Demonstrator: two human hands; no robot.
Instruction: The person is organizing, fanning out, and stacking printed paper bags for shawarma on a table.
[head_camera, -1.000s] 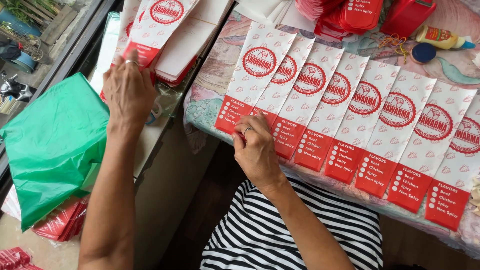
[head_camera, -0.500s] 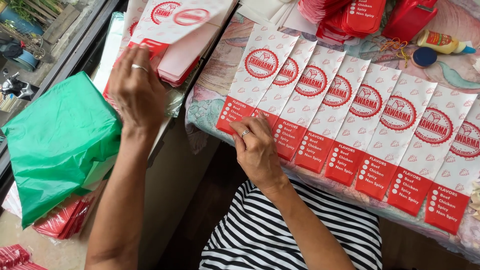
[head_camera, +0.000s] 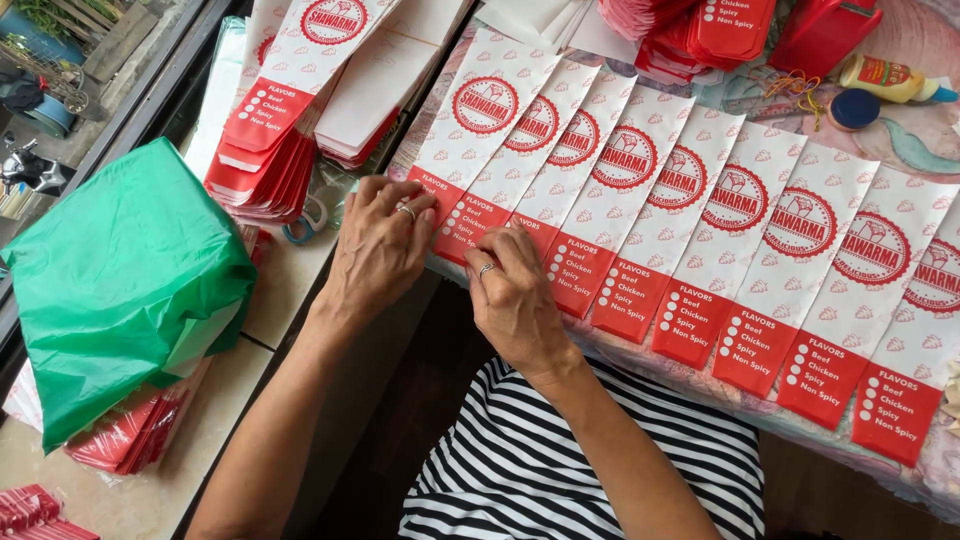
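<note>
Head view: the left hand (head_camera: 378, 245) lay flat, fingers spread and pressing on the red end of the first sleeve (head_camera: 470, 140) in a fanned row of white-and-red paper sleeves (head_camera: 700, 220). The right hand (head_camera: 515, 295), at 3 o'clock from the left and just beside it, had its fingers curled, tips pinching the lower edge of the next sleeve.

The row overlapped closely, so a sideways push from either hand would likely have skewed the spacing or slid several at once. The red ends hung over the table edge (head_camera: 640, 355); a tug could have dragged some off.

The table wore a patterned cloth. At 1 o'clock stood a glue bottle (head_camera: 890, 78); at 11 o'clock a loose stack (head_camera: 290, 110); at 9 o'clock a green bag (head_camera: 120, 280) on a tiled ledge, beside a window.
</note>
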